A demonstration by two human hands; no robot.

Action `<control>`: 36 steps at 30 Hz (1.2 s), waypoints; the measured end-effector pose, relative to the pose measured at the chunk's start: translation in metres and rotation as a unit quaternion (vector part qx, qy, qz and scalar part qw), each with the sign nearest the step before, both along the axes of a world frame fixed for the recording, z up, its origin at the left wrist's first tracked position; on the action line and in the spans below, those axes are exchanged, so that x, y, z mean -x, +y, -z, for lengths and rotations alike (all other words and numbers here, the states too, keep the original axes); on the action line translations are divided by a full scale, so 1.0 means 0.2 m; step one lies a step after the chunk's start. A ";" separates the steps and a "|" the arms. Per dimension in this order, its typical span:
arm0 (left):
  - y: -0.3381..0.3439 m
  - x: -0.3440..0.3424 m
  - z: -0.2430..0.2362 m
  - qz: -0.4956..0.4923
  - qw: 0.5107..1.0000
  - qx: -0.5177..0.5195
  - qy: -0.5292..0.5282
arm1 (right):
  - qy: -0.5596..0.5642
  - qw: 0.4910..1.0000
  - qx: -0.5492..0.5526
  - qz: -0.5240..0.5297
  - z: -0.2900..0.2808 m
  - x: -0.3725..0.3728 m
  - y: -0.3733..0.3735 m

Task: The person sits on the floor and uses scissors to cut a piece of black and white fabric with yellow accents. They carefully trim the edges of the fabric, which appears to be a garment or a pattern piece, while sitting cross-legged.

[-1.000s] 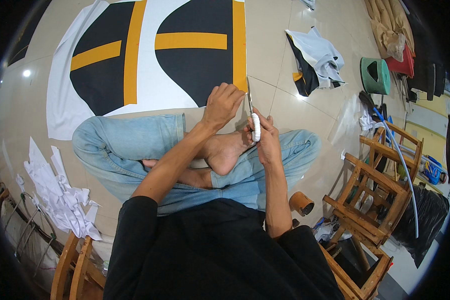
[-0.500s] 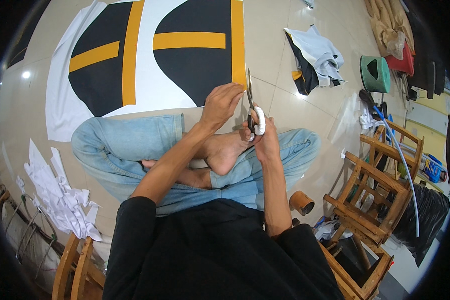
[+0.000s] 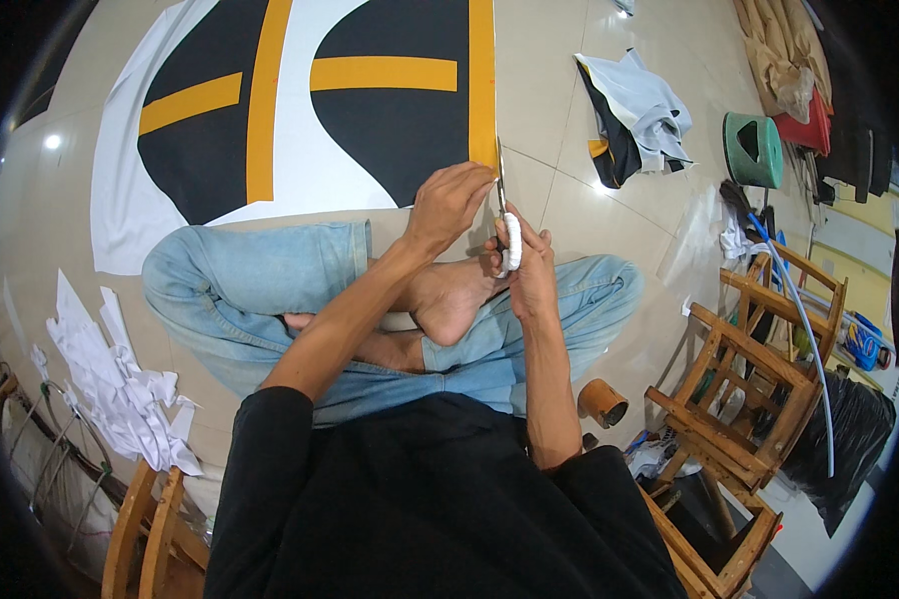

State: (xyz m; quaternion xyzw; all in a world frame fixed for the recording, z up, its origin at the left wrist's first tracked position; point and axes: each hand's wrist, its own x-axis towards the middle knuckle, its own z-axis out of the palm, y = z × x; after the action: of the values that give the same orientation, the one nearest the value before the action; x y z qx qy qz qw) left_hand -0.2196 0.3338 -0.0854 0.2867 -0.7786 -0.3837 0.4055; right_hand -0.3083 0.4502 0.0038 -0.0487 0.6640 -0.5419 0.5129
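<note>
A white fabric sheet (image 3: 300,130) printed with black panels and yellow-orange bands lies on the floor beyond my crossed legs. My left hand (image 3: 447,205) pinches its near right corner, at the lower end of the right-hand yellow band (image 3: 481,90). In my right hand (image 3: 531,270) is a pair of scissors (image 3: 510,240) with white wrapping on the handle. Their blades point away from me along the sheet's right edge, just beside my left fingertips. The blades look nearly closed. My right fingers are wrapped round the handles.
Cut fabric pieces (image 3: 634,110) lie heaped at the far right, near a green roll-like object (image 3: 752,150). White scraps (image 3: 120,379) pile up at the left by a wooden stool (image 3: 155,529). Wooden frames (image 3: 739,379) and a brown cylinder (image 3: 602,403) stand to my right.
The scissor blades have come closer together. The fabric has shifted slightly up and to the right in view, with my left hand still at its edge.
</note>
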 end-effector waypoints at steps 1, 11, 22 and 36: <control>0.00 0.00 0.00 0.000 1.000 0.000 0.000 | -0.003 1.000 0.004 0.008 0.00 0.00 0.00; -0.01 0.03 0.00 -0.010 1.000 0.005 0.021 | 0.050 0.999 -0.004 0.002 -0.05 0.00 -0.02; -0.02 0.45 0.00 -0.066 0.994 -0.070 0.048 | -0.031 0.999 0.033 0.020 0.11 0.66 -0.03; 0.03 0.48 0.07 -0.057 0.995 -0.058 0.062 | -0.040 0.999 -0.009 -0.028 0.12 0.58 0.05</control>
State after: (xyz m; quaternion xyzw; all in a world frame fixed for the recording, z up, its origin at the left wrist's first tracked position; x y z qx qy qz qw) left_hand -0.3159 0.3398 -0.1002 0.3293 -0.7107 -0.4218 0.4566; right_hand -0.4245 0.4603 -0.0206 -0.0413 0.6465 -0.5225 0.5544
